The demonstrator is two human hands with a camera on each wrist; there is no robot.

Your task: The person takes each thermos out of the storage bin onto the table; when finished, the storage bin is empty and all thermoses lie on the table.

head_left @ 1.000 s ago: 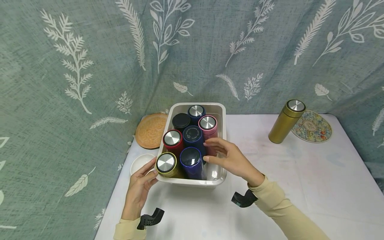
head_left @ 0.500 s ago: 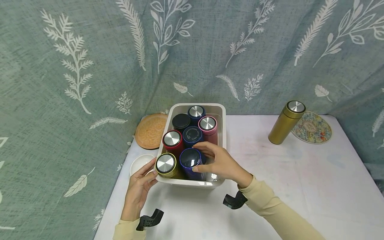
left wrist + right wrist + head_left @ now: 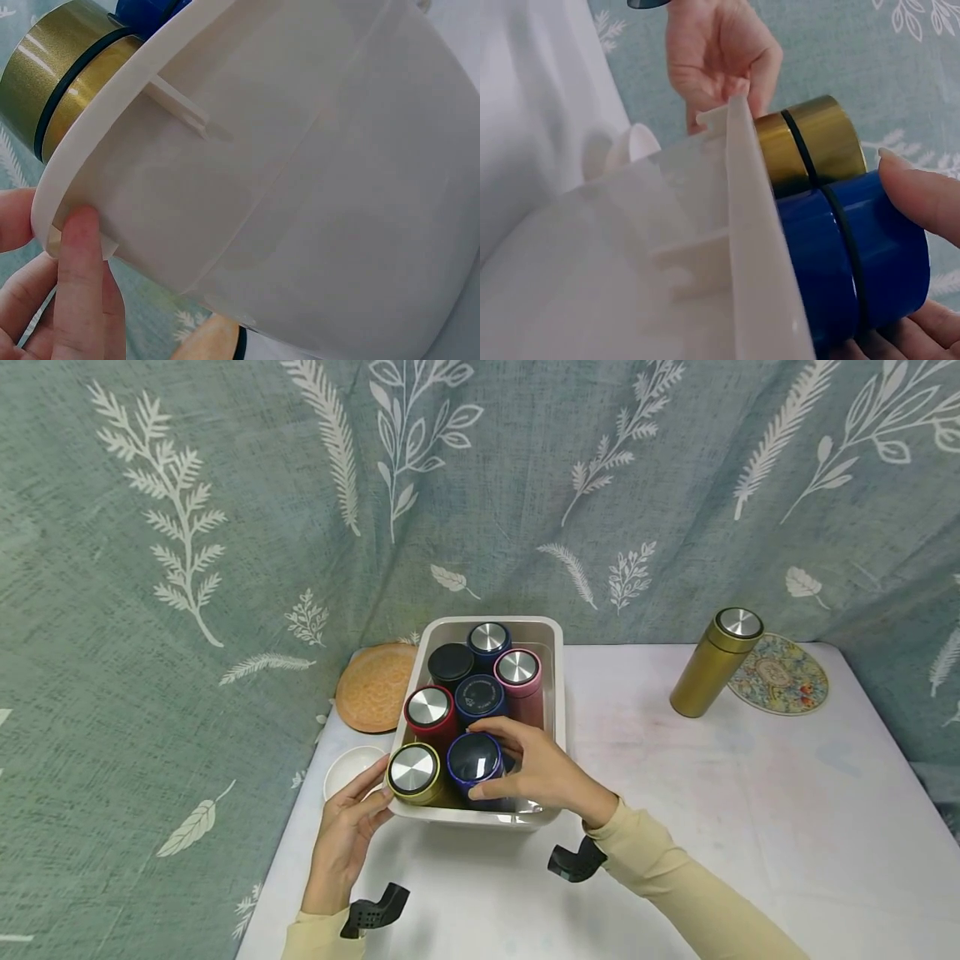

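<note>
Blue flask [image 3: 475, 762] stands at the near edge of the white bin [image 3: 558, 693], lower centre of the head view, packed against a gold flask [image 3: 413, 772] on its left and a dark-lidded flask [image 3: 481, 696] behind; open room lies only on its right, along the bin's right wall. Right hand [image 3: 534, 768] curls its thumb and fingers round the blue flask's cap, touching both sides. Left hand [image 3: 347, 831] rests straight fingers on the bin's near-left corner, under the rim. Red [image 3: 428, 710], pink [image 3: 518, 672] and black [image 3: 452, 661] flasks fill the rest. White table [image 3: 720, 793] holds another gold flask [image 3: 716, 662] at upper right, well apart; a leaf-print curtain [image 3: 225, 485] hangs behind
</note>
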